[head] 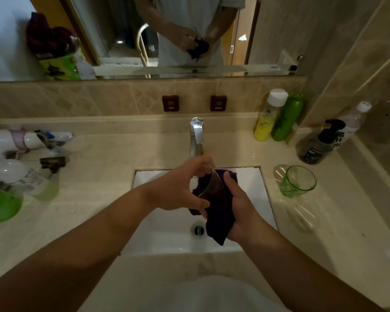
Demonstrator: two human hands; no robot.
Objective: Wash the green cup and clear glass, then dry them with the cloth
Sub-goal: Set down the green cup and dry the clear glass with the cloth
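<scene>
Over the white square sink (167, 235), the fingers (198, 167) of the left hand (178, 190) curl round the small clear glass (208, 184) and hold it by its rim and side. That glass is tipped on its side above the basin. The right hand (239, 203) grips the dark purple cloth (218, 212), with the thumb pressed on top of it. This cloth is bunched against the glass and partly pushed inside it, and one corner hangs down toward the round dark drain (198, 229). Both hands are close together, right in front of the shiny silver tap (196, 136).

To the right of the sink, the see-through green cup (298, 181) stands upright on the pale stone worktop (95, 181), well apart from the hands. Behind it stands a dark pump bottle (318, 143) and a clear bottle with a white cap (352, 122). Near the wall are a yellow bottle with a white cap (269, 115) and a tall green bottle (287, 118), just beside each other.

On the left side of the worktop lie white tubes and bottles (16, 140) and a round tub with green stuff inside (2, 206).

On the tiled wall above the tap are two small red signs, one marked HOT (171, 103) and one marked COLD (218, 103). The big mirror (167, 34) above them shows the person holding the cloth
</scene>
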